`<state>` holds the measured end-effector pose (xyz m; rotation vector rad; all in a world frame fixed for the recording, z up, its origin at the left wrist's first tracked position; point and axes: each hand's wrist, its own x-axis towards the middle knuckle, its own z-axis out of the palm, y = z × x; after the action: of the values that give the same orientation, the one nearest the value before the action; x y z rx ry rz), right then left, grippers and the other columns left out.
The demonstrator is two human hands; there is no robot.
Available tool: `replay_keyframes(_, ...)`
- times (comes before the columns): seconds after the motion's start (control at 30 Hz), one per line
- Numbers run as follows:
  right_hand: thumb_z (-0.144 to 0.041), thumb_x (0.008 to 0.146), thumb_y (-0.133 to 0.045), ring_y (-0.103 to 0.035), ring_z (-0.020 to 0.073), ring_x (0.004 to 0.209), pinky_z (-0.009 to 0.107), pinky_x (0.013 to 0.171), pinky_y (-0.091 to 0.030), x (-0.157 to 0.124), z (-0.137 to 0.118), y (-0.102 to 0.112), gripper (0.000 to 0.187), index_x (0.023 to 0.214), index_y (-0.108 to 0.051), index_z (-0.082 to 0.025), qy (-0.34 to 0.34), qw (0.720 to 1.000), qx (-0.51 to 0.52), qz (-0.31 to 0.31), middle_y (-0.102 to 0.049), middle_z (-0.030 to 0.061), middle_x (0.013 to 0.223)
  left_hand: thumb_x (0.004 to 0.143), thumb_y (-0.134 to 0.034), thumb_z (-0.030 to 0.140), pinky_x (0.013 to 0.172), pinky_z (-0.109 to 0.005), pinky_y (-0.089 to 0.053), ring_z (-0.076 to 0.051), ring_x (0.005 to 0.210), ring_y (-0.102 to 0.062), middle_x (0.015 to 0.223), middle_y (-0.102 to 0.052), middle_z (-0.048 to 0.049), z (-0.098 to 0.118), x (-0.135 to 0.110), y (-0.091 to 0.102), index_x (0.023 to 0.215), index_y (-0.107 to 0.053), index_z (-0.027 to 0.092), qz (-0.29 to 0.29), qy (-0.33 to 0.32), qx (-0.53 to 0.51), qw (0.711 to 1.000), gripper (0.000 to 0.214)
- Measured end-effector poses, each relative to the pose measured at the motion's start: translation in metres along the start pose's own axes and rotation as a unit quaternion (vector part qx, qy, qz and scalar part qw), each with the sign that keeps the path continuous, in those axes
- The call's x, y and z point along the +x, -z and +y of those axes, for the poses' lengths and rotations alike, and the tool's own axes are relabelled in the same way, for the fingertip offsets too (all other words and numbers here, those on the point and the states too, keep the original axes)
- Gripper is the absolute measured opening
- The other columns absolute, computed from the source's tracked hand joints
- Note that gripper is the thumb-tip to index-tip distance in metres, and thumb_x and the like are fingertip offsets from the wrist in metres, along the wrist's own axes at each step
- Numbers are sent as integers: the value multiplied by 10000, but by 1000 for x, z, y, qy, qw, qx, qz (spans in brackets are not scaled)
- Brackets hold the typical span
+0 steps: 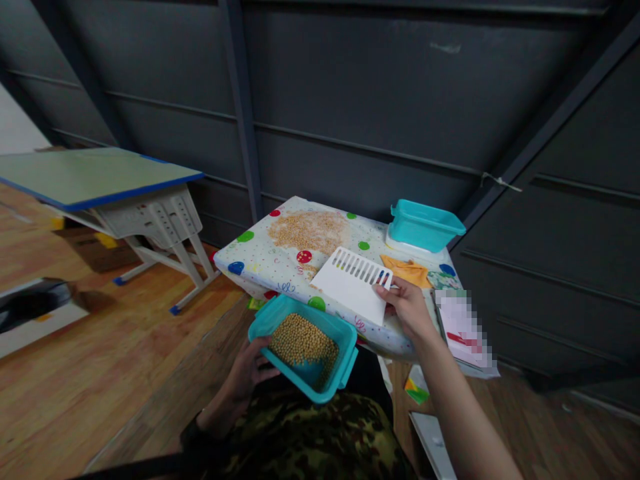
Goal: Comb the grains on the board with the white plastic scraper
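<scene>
My left hand grips the left wall of a turquoise plastic box, held below the table's front edge. Inside lie many dried soybeans, some of them greenish. My right hand is closed on the right edge of a flat white plastic board with a row of slots along its far side. The board lies tilted over the front part of the table. Beyond it, more soybeans are spread in a patch on the dotted tablecloth. The fingertips under the box and board are hidden.
A second turquoise box stands on a white lid at the back right. An orange cloth and a pinkish sheet lie at the right. A desk stands left; a dark panelled wall rises behind.
</scene>
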<state>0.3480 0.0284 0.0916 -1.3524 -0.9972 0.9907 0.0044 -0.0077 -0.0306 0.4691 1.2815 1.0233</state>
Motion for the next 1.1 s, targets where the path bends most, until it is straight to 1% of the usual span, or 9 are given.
replay_keyframes(0.13,-529,585,-1028,-704,238,685,332,611,-539,-4,-7,0,539,944,-806,-193,4,999,3,-40,-825,82,815,793,-836,418,752,-456,-708,-308,946,-766,1166,-772,-102,4,-6,-2,1192,-686,238,-11,-12,-5,1000,462)
replay_keyframes(0.33,-543,617,-1018,-635,197,614,299,557,-479,-5,-12,-2,485,871,-803,-191,15,995,-47,-88,-790,63,749,777,-860,433,759,-448,-698,-306,969,-762,1218,-770,-115,6,-10,-4,1191,-696,240,-10,-12,-9,1000,485)
replay_keyframes(0.4,-542,613,-1019,-659,209,644,313,582,-508,-2,-11,-1,496,898,-809,-194,14,997,-30,-75,-806,70,786,753,-870,458,764,-455,-695,-311,971,-758,1210,-768,-110,6,-9,-3,1195,-696,243,-12,-14,-5,1000,521)
replay_keyframes(0.5,-535,583,-1029,-680,226,669,331,607,-531,5,-7,3,525,923,-811,-200,21,1000,-1,-21,-813,68,792,732,-877,469,789,-481,-698,-336,1016,-764,1265,-771,-119,7,-7,-3,1206,-694,251,-13,-12,0,1000,552)
replay_keyframes(0.63,-529,535,-1043,-678,234,643,344,601,-532,13,0,7,542,893,-801,-201,24,999,-8,22,-806,57,757,778,-837,424,814,-507,-711,-343,1029,-775,1260,-782,-128,7,-6,-4,1209,-685,235,-6,2,-3,1000,495)
replay_keyframes(0.77,-525,521,-1039,-705,254,659,359,611,-549,15,3,4,609,980,-820,-190,11,999,1,43,-826,77,799,809,-832,406,816,-476,-714,-309,992,-780,1238,-789,-122,6,-5,-3,1230,-682,233,-5,-3,-11,1000,479)
replay_keyframes(0.9,-521,567,-1012,-710,255,676,357,618,-552,18,4,-2,575,994,-822,-184,19,999,-6,31,-832,84,820,788,-831,371,782,-468,-711,-289,921,-775,1152,-793,-107,8,-4,-2,1176,-693,229,-1,2,-11,1000,436)
replay_keyframes(1.0,-527,582,-995,-694,238,667,340,605,-535,25,4,-7,542,959,-814,-183,32,999,-20,18,-835,83,838,713,-876,406,750,-449,-707,-285,892,-772,1060,-778,-74,13,-6,-1,1094,-677,240,-3,2,-10,1000,461)
replay_keyframes(1.1,-537,581,-993,-672,227,635,323,570,-507,32,3,-11,526,922,-791,-190,35,999,-30,4,-820,73,800,622,-914,439,731,-392,-693,-231,796,-733,956,-736,-18,20,-10,-1,1039,-651,258,-6,-7,-16,1000,525)
